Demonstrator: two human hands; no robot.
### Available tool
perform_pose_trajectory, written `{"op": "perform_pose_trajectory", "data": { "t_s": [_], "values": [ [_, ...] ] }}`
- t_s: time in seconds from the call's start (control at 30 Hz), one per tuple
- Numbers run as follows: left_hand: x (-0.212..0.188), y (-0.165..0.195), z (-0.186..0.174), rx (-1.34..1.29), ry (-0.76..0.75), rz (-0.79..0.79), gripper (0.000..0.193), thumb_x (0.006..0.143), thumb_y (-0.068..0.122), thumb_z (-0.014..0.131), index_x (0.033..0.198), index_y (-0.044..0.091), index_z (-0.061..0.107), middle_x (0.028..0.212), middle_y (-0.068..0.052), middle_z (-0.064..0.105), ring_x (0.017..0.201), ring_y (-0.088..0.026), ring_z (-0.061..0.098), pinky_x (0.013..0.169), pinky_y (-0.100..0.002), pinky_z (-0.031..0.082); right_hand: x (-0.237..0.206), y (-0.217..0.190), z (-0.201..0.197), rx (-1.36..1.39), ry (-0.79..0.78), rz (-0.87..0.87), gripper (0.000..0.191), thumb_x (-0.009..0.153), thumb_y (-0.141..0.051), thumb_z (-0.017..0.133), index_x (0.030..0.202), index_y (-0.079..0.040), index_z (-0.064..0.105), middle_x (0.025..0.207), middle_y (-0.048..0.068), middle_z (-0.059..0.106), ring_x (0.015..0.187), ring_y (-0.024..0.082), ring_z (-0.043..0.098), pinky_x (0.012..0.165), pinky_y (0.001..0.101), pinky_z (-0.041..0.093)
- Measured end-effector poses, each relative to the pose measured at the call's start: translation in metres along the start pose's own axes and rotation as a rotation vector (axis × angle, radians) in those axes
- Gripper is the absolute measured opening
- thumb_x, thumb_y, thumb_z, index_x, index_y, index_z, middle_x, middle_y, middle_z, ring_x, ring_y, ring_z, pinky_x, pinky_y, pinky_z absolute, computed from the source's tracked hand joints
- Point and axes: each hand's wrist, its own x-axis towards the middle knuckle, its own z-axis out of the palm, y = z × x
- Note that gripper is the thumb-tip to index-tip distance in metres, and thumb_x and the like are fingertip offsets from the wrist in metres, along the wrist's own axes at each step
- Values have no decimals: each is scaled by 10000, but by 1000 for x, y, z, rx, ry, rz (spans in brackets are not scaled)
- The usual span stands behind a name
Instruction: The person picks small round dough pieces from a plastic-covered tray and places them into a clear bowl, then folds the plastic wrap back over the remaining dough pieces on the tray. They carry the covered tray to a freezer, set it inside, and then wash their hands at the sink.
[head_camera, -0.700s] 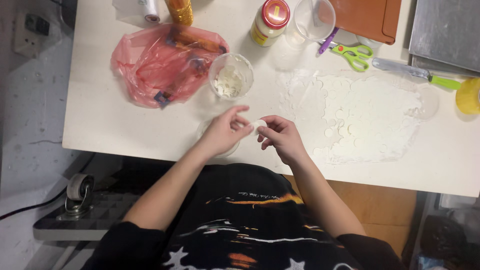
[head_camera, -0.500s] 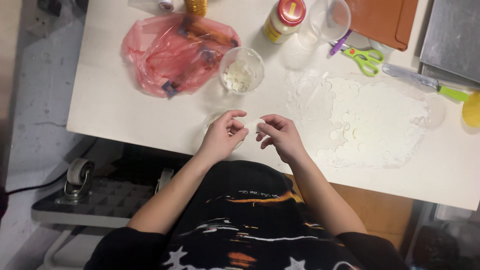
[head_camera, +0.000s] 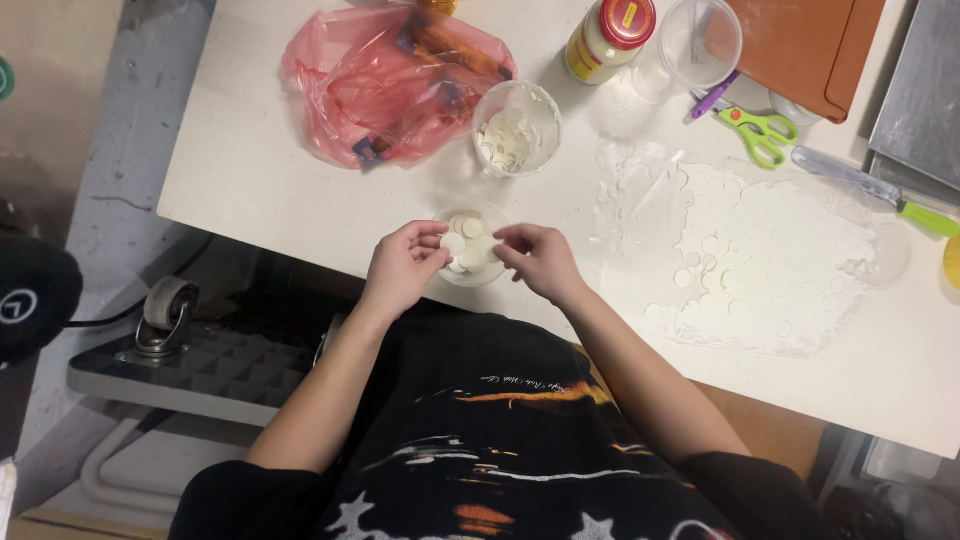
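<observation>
The left hand (head_camera: 402, 268) pinches a small white dough round (head_camera: 453, 243) between thumb and fingertips, holding it just over a shallow clear dish (head_camera: 492, 275) that sits at the near edge of the white counter (head_camera: 250, 200). The right hand (head_camera: 540, 262) meets it from the other side, fingertips drawn together at the same round, as if the two hands were peeling or separating thin pieces; a few more rounds lie in the dish below, probably so that loose ones drop straight into it. Behind the dish stands a clear cup (head_camera: 515, 128) with more white pieces inside. To the right a floured dough sheet (head_camera: 780, 260) lies spread flat, pocked with round cut-outs. Farther back are a crumpled pink plastic bag (head_camera: 390, 80), a red-capped jar (head_camera: 608, 38), an empty clear tub (head_camera: 695, 42), green-handled scissors (head_camera: 755, 130), a green-handled knife (head_camera: 870, 188) and a brown board (head_camera: 800, 50).
</observation>
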Motion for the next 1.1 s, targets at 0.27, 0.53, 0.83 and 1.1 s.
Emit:
{"op": "perform_pose_trajectory", "data": {
  "t_s": [0.27,0.53,0.83,1.1],
  "values": [
    [14,-2,15,264,-83,24,367,856,23,723,1222,29,706,994,-86,762,848,-125,735,796,-268,594,-13,8,-18,-272,197,-125,280,906,-179,755,1135,-19,742,920,56,779,634,115,679,577,268,553],
    [50,-6,76,772,-242,158,225,885,87,650,1088,45,736,1010,-178,763,933,-326,732,825,-392,582,-97,89,-117,103,511,82,254,919,-164,747,1114,-1,733,863,62,753,664,88,689,497,233,510],
    [34,9,211,893,-297,38,235,922,272,689,1041,86,772,908,-172,767,820,-286,754,788,-383,587,-220,260,-296,172,974,283,269,939,-163,702,1137,19,719,933,54,758,689,91,671,527,236,500],
    [31,-91,467,606,-230,61,442,917,315,725,1224,4,656,1273,-207,627,1120,-322,645,958,-407,519,-235,369,-435,-261,798,79,229,931,-190,762,1114,-51,754,1031,102,737,824,192,689,726,315,554]
  ]
}}
